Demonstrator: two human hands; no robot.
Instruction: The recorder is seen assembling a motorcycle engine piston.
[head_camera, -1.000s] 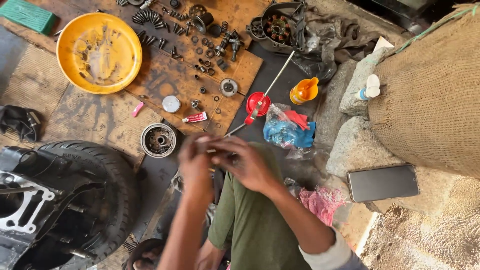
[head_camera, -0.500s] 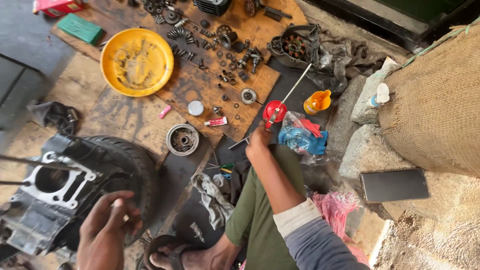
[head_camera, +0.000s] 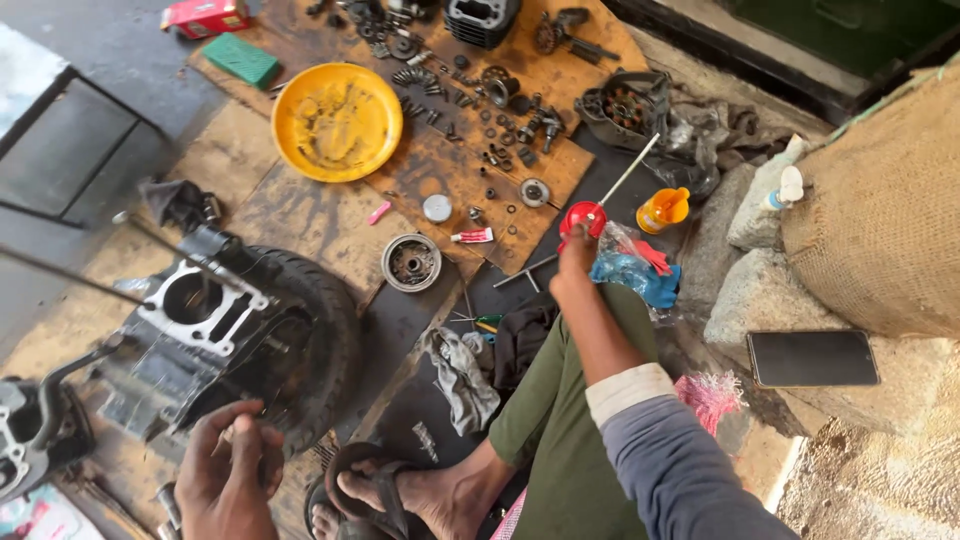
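My right hand (head_camera: 577, 262) stretches forward past my knee and its fingers touch a small red round container (head_camera: 583, 217) on the dark mat; whether it grips it is unclear. My left hand (head_camera: 230, 478) is low at the left, fingers pinched together, seemingly on a small part, next to an engine crankcase (head_camera: 185, 335) that rests on a black tyre (head_camera: 325, 345). A blue plastic bag (head_camera: 635, 272) lies just right of the right hand.
A yellow bowl (head_camera: 335, 122) and several gears, bolts and engine parts sit on a wooden board (head_camera: 440, 170). An orange bottle (head_camera: 662, 209), a dark phone (head_camera: 812, 358) on stone, a burlap sack (head_camera: 880, 220), a grey rag (head_camera: 462, 375) and my sandalled feet (head_camera: 375, 490) surround me.
My hands were together in front of me; they have separated. The left dropped to the crankcase, the right reached out to the red container. The view tilted left.
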